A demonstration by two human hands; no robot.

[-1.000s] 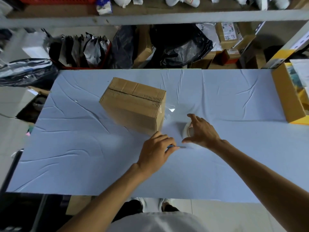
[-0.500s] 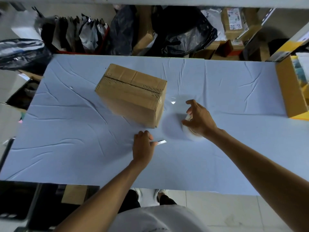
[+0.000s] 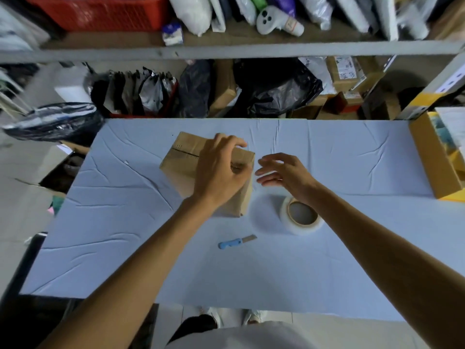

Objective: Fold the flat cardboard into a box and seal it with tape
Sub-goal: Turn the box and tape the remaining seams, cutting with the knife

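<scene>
A brown cardboard box [image 3: 185, 157], folded and closed, stands on the pale blue table [image 3: 327, 260] a little left of centre. My left hand [image 3: 221, 170] lies over the box's right top edge with curled fingers touching the cardboard. My right hand [image 3: 284, 175] hovers just right of the box, fingers spread and holding nothing. A roll of clear tape [image 3: 300, 217] lies flat on the table below my right hand. A small blue-handled cutter [image 3: 236, 241] lies on the cloth in front of the box, free of both hands.
An open yellow-brown carton [image 3: 435, 159] stands at the table's right edge. Shelving behind holds black bags [image 3: 274, 89], parcels and a red basket [image 3: 98, 11]. A silver-black bag [image 3: 55, 120] sits off the left corner.
My left hand let go of the cutter and moved up onto the box. My right hand released the tape roll and rose beside the box. The camera tilted up.
</scene>
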